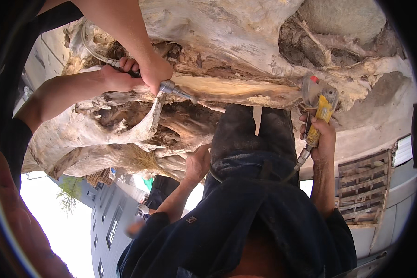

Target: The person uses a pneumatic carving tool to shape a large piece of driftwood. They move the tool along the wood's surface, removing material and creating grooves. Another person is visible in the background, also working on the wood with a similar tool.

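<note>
My right hand (323, 138) is wrapped round a yellow air-powered hand tool (325, 110) with a silver hose fitting at its lower end. Its head, with a clear-looking cover and a red spot, is against the edge of a big, pale, gnarled tree root (245, 88). My left hand (198, 163) is closed at the root's near side, its fingers curled and partly hidden. At the upper left, another person's two hands (134, 74) hold a silver die grinder (178, 90), its narrow tip at a yellowish, freshly bared strip of wood.
A thin hose (85, 41) runs from the other person's grinder. Hollows and jagged edges mark the root, including a deep cavity (306, 41) at the upper right. A slatted wooden pallet (363, 190) stands at the right. Another person's dark-clothed legs (164, 189) show beyond my left arm.
</note>
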Demonstrator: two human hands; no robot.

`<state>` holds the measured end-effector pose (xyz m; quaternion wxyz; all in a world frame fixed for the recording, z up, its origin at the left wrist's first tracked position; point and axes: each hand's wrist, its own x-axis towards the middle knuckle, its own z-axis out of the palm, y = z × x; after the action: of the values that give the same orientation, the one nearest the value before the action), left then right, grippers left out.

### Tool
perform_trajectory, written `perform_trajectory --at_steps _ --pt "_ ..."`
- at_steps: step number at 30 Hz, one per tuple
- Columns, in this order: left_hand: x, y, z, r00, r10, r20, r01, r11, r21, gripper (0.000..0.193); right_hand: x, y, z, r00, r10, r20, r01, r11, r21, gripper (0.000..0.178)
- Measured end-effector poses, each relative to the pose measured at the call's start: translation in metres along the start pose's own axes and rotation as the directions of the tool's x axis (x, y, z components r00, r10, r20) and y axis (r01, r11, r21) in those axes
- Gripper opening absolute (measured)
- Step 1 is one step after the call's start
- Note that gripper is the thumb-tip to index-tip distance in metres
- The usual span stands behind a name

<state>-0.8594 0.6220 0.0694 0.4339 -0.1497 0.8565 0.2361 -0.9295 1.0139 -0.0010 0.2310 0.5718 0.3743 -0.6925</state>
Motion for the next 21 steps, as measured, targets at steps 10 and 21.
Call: perform_trajectory --at_steps 10,21 --pt "-0.020 -0.069 0.035 0.985 -0.140 0.097 0.146 0.987 -0.064 0.028 0.005 0.000 -0.002 1.000 0.005 -0.006 -0.005 1.000 0.001 0.037" --pt "0.001 -0.049 0.040 0.994 -0.102 0.048 0.104 0.994 -0.045 0.025 0.007 0.002 -0.005 1.000 0.002 -0.001 -0.002 1.000 0.005 0.036"
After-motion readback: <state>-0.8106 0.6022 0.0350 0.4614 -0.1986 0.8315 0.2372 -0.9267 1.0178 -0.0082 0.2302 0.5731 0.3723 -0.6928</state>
